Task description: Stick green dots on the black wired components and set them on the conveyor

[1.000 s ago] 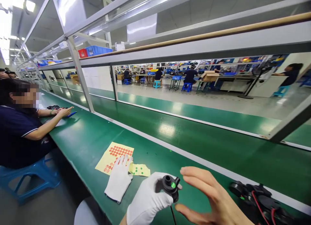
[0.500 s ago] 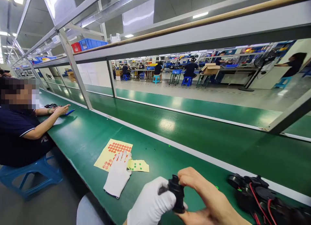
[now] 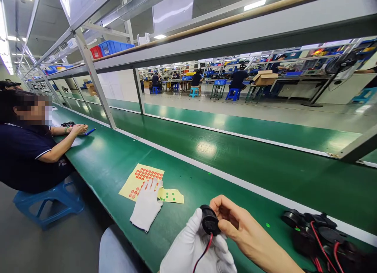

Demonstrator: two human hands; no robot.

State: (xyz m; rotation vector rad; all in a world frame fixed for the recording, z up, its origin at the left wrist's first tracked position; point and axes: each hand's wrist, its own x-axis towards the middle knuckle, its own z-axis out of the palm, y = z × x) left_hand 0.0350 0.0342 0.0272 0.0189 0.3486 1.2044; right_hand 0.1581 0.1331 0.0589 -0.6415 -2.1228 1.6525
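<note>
Near the bottom middle, a black round part (image 3: pixel 210 222) with a red and a black wire (image 3: pixel 203 252) faces up towards me. My left hand (image 3: pixel 194 247), in a white glove, is closed around it from below and the left. With bare fingers, my right hand (image 3: pixel 235 222) grips the part's right edge; some fingertips are hidden behind it. An empty white glove (image 3: pixel 146 206) lies to the left, over a yellow sheet of round red stickers (image 3: pixel 128 186). Beside that glove is a torn yellow strip with green dots (image 3: pixel 171 195).
A pile of similar black parts with red wires (image 3: pixel 321 233) lies at the right. Loose green dots (image 3: pixel 268 225) stick to the green bench (image 3: pixel 112 178). A co-worker (image 3: pixel 26 155) sits at the left near a blue pen (image 3: pixel 90 131). Metal posts (image 3: pixel 94 78) carry an overhead shelf.
The black part has turned from edge-on to show its round face, and its wires have come into view. My hands have shifted around it. The co-worker's hands have drawn together.
</note>
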